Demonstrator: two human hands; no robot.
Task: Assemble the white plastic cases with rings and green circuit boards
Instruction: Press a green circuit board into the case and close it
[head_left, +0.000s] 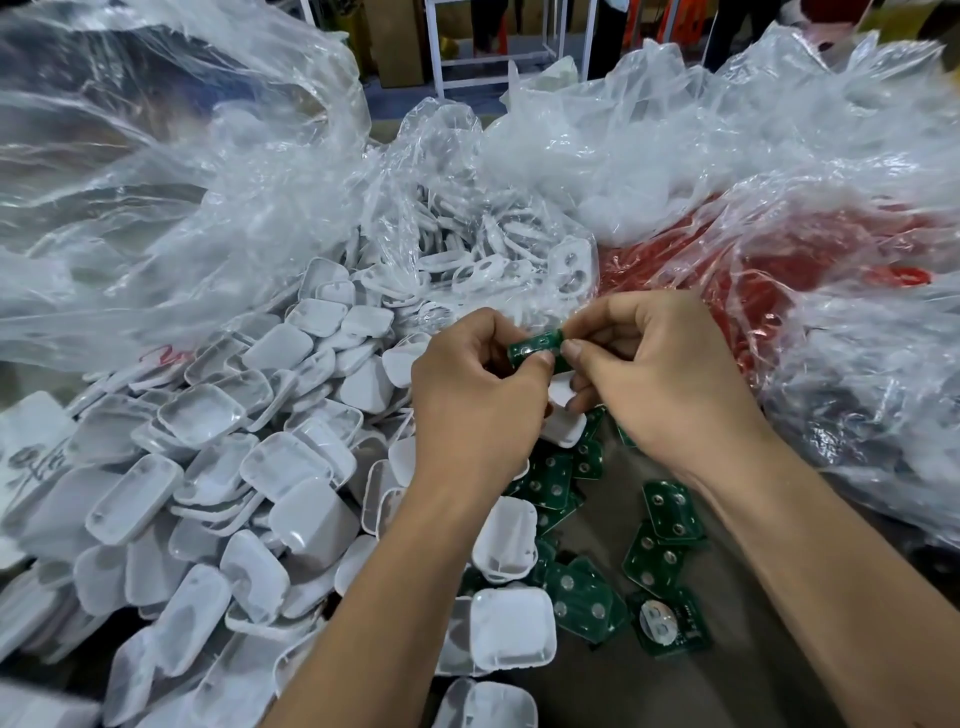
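Board: a green circuit board (537, 347) is pinched at both ends, raised above the table's middle, likely for alignment.
Left hand (475, 384): closed on the board.
Right hand (660, 374): pinching it; a white case (563, 415) is tucked beneath.
Stock: cases (249, 467) are heaped left; spare boards (587, 592) lie near.

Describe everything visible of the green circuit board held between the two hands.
The green circuit board is a small, flat, glossy green piece with round silvery pads on its face. It is held above the work surface, tilted. The left hand and the right hand pinch it with thumbs and fingertips at opposite ends. Fingers hide much of it. A white plastic case sits just below.
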